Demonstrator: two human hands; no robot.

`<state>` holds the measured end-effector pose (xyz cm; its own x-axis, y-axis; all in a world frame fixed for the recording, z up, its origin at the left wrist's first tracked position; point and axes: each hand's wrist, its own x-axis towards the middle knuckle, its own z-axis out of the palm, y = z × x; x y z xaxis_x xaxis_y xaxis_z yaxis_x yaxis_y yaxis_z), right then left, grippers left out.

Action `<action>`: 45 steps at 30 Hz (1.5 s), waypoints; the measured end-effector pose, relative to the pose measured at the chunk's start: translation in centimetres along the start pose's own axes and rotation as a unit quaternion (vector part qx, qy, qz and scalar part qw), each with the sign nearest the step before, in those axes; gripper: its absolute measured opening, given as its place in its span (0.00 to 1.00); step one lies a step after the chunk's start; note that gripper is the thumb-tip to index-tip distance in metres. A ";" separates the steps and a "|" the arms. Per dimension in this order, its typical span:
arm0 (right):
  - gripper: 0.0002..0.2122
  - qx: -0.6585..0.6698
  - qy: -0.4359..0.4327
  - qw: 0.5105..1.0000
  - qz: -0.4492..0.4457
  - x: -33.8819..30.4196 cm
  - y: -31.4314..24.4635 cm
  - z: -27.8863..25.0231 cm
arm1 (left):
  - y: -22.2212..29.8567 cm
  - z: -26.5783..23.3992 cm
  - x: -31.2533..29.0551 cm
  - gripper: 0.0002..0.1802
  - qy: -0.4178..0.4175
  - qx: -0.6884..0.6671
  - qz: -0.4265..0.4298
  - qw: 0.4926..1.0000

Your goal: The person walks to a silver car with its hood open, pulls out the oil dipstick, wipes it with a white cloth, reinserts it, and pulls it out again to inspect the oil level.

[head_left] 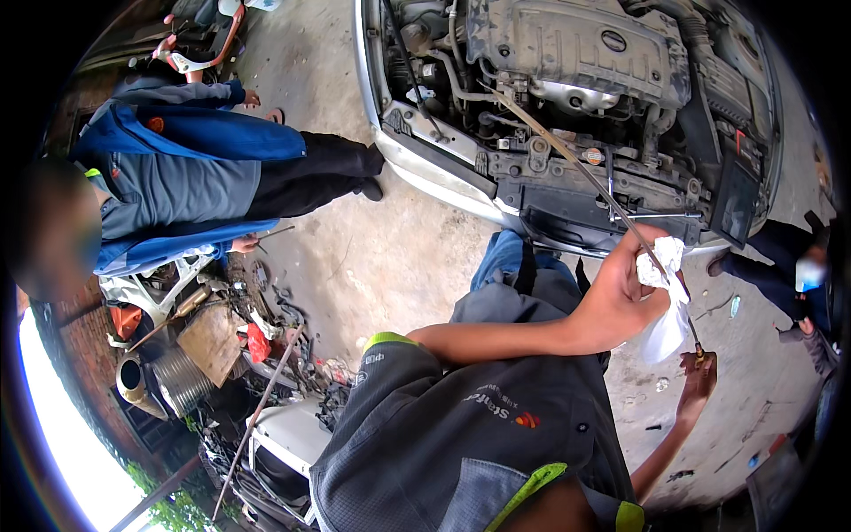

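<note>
My left hand (625,288) is closed on a crumpled white paper tissue (660,332), which hangs down in a loose flap. A long, thin metal dipstick (567,152) passes beside the tissue and my left fingers. My right hand (698,377) pinches the dipstick's handle end, where a small yellowish part shows. The other end of the dipstick reaches over the open engine bay; whether it touches anything there, I cannot tell. Beyond is the dusty grey engine cover (576,49) of a silver car (425,173). A T-handled wrench (660,215) lies at the car's front edge.
A dark tablet-like device (736,204) rests at the car's front right. At left stands a person in a blue jacket (204,133), with scrap parts (213,341) and a pink-and-white scooter (199,58) nearby. Another person (771,266) is at the right edge.
</note>
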<state>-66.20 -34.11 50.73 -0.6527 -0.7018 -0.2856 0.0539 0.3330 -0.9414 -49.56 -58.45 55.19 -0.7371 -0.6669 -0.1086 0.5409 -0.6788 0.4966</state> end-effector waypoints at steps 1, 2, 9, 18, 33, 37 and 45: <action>0.17 0.021 -0.003 1.000 0.005 0.0 0.0 0.0 | 0.0 0.0 -0.1 0.25 -0.002 -0.001 0.000 1.000; 0.16 0.030 0.002 0.999 0.011 0.0 0.1 0.0 | 0.0 0.0 -0.1 0.25 -0.004 -0.003 0.000 1.000; 0.14 0.067 0.005 0.997 0.034 0.0 0.2 0.3 | 0.3 0.3 -0.5 0.25 0.001 0.000 -0.003 1.000; 0.13 0.089 -0.004 0.995 0.043 0.8 0.4 0.3 | 0.5 -0.1 -0.6 0.26 0.003 0.018 0.001 1.000; 0.10 0.129 0.015 0.991 0.025 2.1 -0.2 1.0 | 0.9 0.1 -0.4 0.23 -0.006 0.010 0.013 1.000; 0.10 0.135 0.051 0.989 0.016 2.0 -0.1 1.2 | 0.7 0.1 -0.3 0.23 -0.014 -0.003 0.014 1.000; 0.11 0.145 0.034 0.989 -0.004 2.2 0.6 0.7 | 0.9 0.0 -0.3 0.24 -0.010 0.000 0.013 1.000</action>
<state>-67.08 -35.83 49.40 -0.7028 -0.6561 -0.2750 0.2571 0.1262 -0.9581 -48.87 -58.82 55.70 -0.7305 -0.6783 -0.0788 0.5602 -0.6612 0.4990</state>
